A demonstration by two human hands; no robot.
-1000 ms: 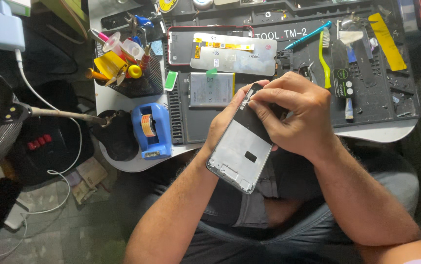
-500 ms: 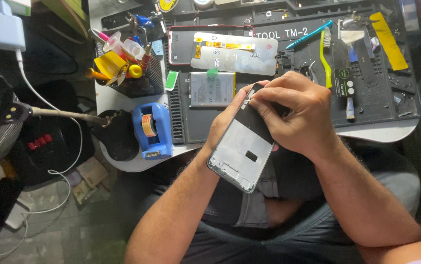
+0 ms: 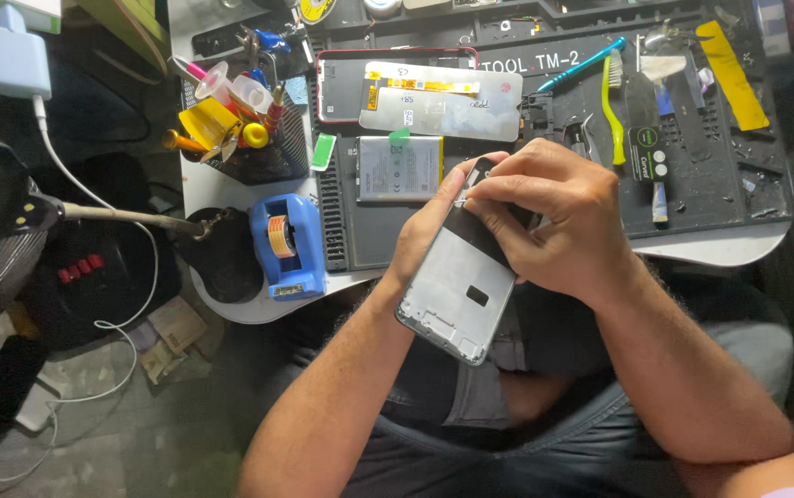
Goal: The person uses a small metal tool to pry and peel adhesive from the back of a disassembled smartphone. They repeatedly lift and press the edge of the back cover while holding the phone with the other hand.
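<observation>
Holding the opened phone frame (image 3: 460, 293) over my lap, my left hand (image 3: 420, 242) wraps closed around its edge to keep it steady. My right hand (image 3: 558, 219) pinches shut at its top corner; what it pinches I cannot tell. Beyond, a battery (image 3: 399, 169) lies on the dark work mat (image 3: 711, 184).

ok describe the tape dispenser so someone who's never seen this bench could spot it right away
Start at the dark ridged work mat covering most of the white table. Just off the mat's left edge, near the table's front rim, sits the tape dispenser. It is the only bright blue block there, with an orange-cored roll in it, right of a round black base.
</observation>
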